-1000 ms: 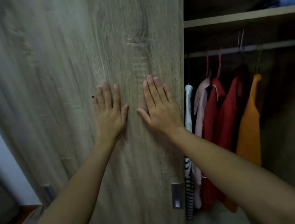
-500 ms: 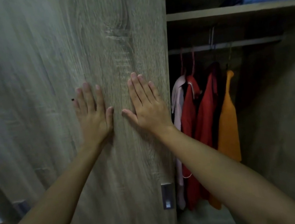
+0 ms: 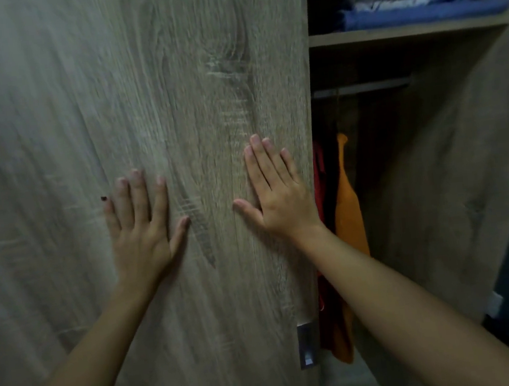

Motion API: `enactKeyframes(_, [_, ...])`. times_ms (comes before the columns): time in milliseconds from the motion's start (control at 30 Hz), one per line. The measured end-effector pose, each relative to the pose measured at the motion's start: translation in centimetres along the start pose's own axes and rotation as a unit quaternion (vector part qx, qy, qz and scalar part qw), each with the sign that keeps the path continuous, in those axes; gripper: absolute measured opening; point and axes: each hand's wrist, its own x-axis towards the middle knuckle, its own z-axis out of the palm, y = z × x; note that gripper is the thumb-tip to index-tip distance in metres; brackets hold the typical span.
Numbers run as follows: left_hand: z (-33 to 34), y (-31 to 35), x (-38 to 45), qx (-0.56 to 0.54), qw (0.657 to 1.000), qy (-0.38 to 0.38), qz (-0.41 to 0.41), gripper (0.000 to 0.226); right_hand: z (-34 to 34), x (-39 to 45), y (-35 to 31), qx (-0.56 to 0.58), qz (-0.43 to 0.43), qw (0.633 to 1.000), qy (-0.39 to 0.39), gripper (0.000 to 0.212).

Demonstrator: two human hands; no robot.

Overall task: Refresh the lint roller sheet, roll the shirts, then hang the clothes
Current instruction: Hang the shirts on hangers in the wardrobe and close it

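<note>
A wood-grain sliding wardrobe door (image 3: 197, 88) fills the left and middle of the view. My left hand (image 3: 143, 227) and my right hand (image 3: 278, 193) both press flat on it with straight fingers, the right one close to the door's right edge. Past that edge, an orange garment (image 3: 348, 210) hangs from the rail (image 3: 361, 88), with a strip of red clothing (image 3: 320, 179) beside it; the door hides the other hanging clothes. No lint roller is in view.
A metal recessed handle (image 3: 307, 344) sits low on the door near its edge. Folded blue and patterned cloth (image 3: 416, 6) lies on the upper shelf (image 3: 403, 31). The wardrobe's inner side wall (image 3: 436, 188) stands at the right.
The door has slid to the right under both palms, covering the white, pink and most of the red garments. My hands have spread further apart.
</note>
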Motion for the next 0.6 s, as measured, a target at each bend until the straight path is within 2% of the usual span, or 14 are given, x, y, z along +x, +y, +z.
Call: enactKeyframes(600, [1.2,20.1,4.8,-0.037,0.999,0.026,0.007,0.069,-2.7,-6.2,18.7,0.016,0.039,0.999,-0.013,0.073])
